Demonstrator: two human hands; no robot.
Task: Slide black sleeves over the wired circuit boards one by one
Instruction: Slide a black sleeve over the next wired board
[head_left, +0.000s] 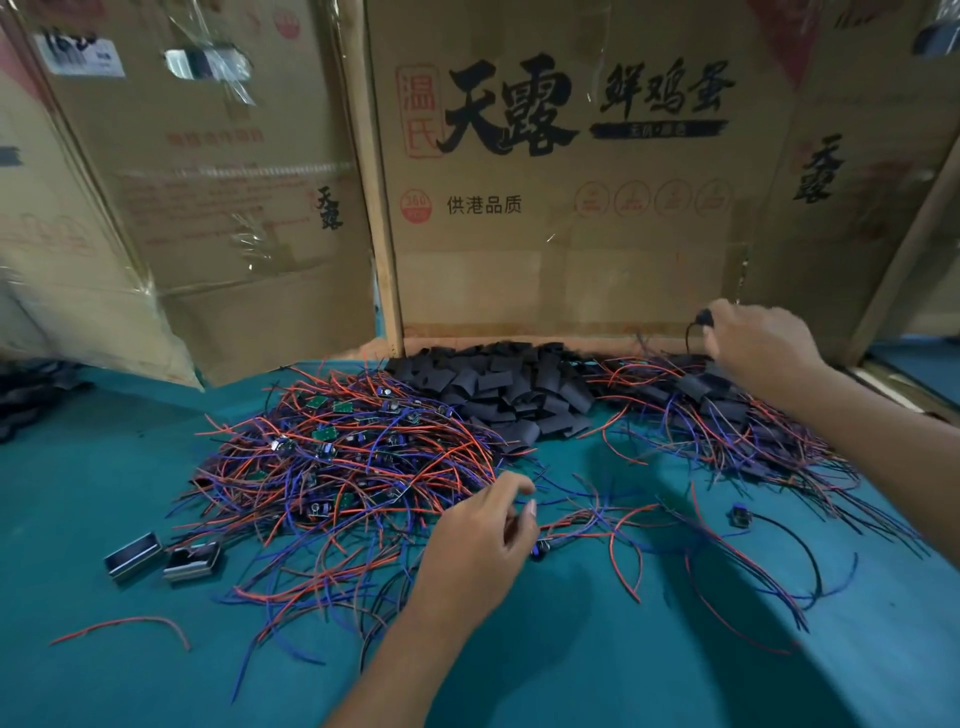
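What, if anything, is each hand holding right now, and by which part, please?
The right hand grips a small black piece at its fingertips, thin black wire hanging below. The left hand curls its fingers at a red and blue wire; actual hold unclear.

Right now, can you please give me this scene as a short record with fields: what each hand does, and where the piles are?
left hand: left hand low at the near edge of the tangled pile of red and blue wired green circuit boards, fingers curled on wires
right hand: right hand raised over the right pile of sleeved boards, gripping a small black piece with a black wire
sleeves: heap of flat black sleeves at centre back
surface: teal table mat
backdrop: brown cardboard boxes
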